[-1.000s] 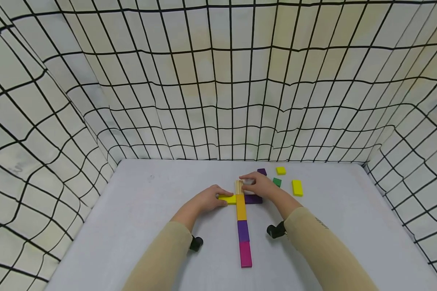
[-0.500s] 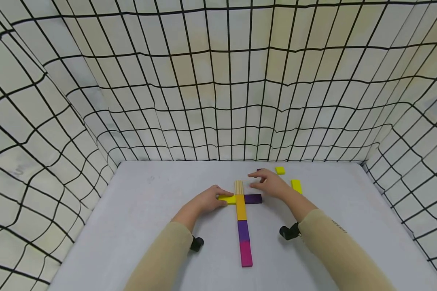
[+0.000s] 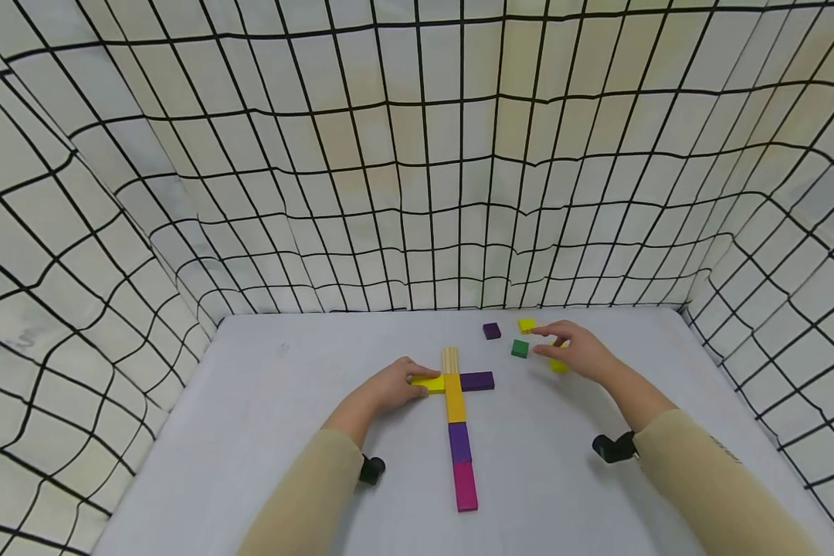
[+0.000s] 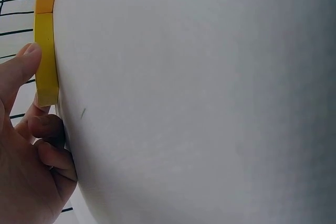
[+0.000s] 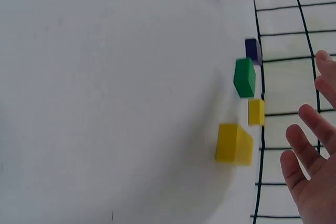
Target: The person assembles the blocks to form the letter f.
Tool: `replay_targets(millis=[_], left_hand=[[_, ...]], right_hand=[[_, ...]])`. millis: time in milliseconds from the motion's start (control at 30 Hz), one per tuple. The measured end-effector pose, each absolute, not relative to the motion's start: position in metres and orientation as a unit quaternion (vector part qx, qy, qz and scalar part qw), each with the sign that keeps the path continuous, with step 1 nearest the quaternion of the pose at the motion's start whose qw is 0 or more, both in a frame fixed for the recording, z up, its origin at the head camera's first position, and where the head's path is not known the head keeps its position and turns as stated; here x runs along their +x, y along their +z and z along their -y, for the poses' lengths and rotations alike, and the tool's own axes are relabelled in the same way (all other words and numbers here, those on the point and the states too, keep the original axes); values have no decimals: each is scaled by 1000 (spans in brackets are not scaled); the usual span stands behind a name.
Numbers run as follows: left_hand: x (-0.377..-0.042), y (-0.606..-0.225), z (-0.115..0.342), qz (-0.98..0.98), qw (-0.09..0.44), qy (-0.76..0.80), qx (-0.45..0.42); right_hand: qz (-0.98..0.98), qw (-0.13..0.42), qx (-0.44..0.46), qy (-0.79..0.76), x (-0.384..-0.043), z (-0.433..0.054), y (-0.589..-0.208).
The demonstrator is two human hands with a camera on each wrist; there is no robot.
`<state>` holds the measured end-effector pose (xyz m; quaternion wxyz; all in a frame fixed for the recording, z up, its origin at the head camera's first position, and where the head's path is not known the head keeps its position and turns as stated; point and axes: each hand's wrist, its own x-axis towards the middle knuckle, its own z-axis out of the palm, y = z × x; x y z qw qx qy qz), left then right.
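A row of coloured blocks lies on the white table in the head view: an orange block [image 3: 455, 398], a purple block [image 3: 460, 442] and a magenta block [image 3: 466, 486]. At its far end is a pale, striped wooden piece [image 3: 450, 360]. A dark purple block [image 3: 477, 381] reaches right from the orange one; a yellow block [image 3: 420, 384] meets its left side. My left hand [image 3: 388, 388] pinches that yellow block, thumb on its face in the left wrist view. Holding nothing, my right hand [image 3: 578, 351] hovers with fingers extended, partly covering a larger yellow block [image 5: 227, 143].
Near the right hand lie a green block [image 3: 520, 349], a small yellow block [image 3: 526, 325] and a small dark purple block [image 3: 492, 331]. Black netting [image 3: 417, 162] rises behind the table's back edge and along both sides. Each wrist carries a small black camera.
My right hand has left the pale wooden piece and moved right to the loose blocks, uncovering the green and small dark purple ones. The left hand stays on the yellow block.
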<state>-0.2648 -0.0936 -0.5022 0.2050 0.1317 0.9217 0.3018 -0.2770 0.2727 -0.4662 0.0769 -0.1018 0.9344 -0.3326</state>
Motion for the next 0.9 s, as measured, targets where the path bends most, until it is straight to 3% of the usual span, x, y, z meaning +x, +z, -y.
replay_targets(millis=[333,633,900], left_hand=[[-268,-510,96,-921,204,309,124],[-268,-508,96,-920,208,307,129],[-268,-506,96,-918,207,313,129]], right_hand=[[-937,75,-79,-332,-276,-303,-468],[-930,156,-19,-333,-285,-311,-487],[-930,181,-20,-319,-293,-309,-496]])
